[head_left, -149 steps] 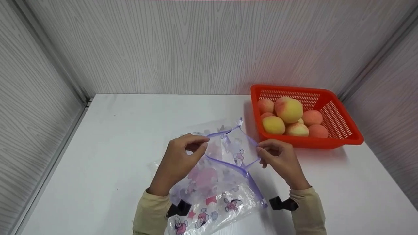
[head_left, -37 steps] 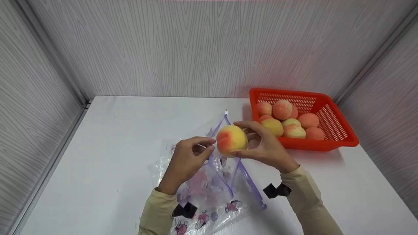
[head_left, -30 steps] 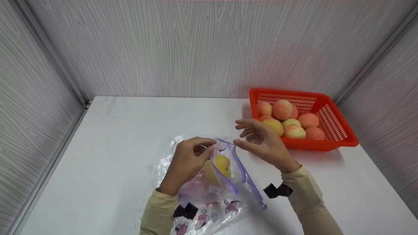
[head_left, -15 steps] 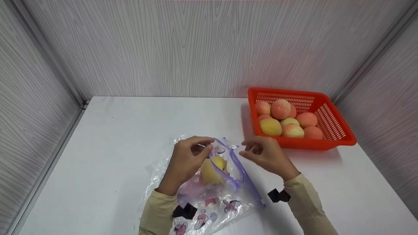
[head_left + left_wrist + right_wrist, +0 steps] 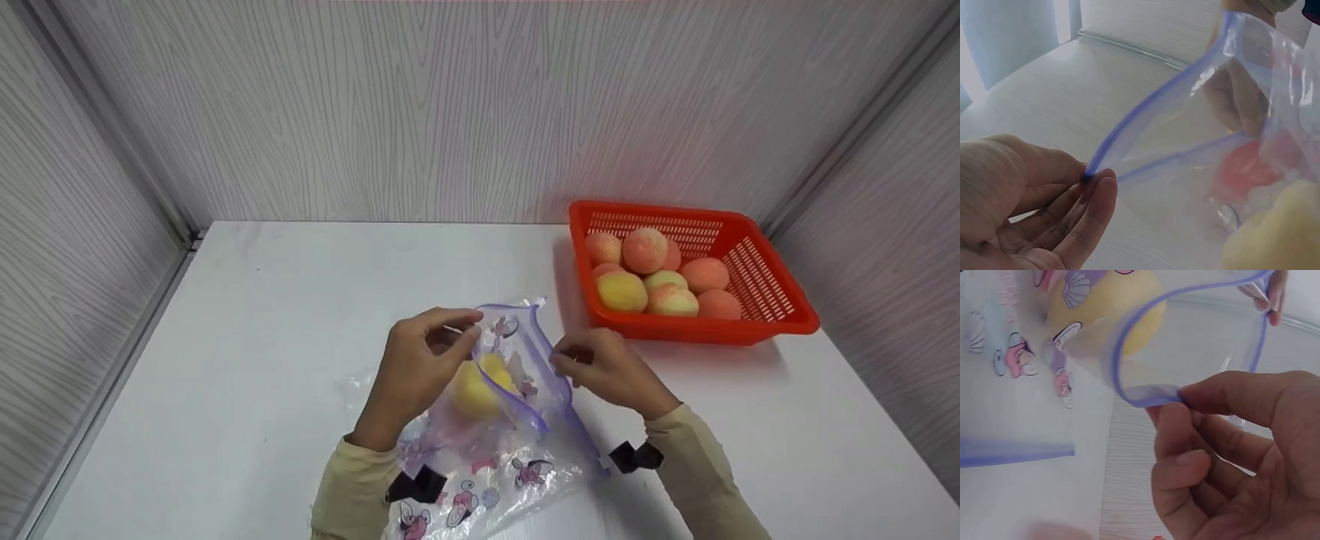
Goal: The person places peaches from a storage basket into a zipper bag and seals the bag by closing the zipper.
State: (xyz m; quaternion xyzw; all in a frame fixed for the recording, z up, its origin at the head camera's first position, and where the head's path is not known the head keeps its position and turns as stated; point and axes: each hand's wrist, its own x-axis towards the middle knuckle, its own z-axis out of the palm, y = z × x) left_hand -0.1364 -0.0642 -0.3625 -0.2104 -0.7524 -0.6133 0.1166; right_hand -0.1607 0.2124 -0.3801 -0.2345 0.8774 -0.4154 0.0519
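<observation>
A clear zip bag (image 5: 517, 337) with a purple rim and printed cartoon figures is spread at the mouth between both hands. My left hand (image 5: 420, 360) pinches its left rim between thumb and fingers, seen close in the left wrist view. On the opposite rim, my right hand (image 5: 611, 369) pinches the purple strip (image 5: 1151, 402) with thumb and forefinger. Inside the bag lies a yellow peach (image 5: 480, 390), seen through the film. Under it, another printed bag (image 5: 517, 487) with a purple zip edge lies flat on the table.
A red plastic basket (image 5: 705, 330) stands at the back right of the white table (image 5: 315, 300), holding several peaches (image 5: 645, 251) in pink and yellow. Pale wood-grain panels (image 5: 420, 112) close off the back and both sides.
The right hand brought a red-and-yellow peach from the basket and let it go into the bag. It then moved down and took the bag's right rim. The left hand shifted slightly left.
</observation>
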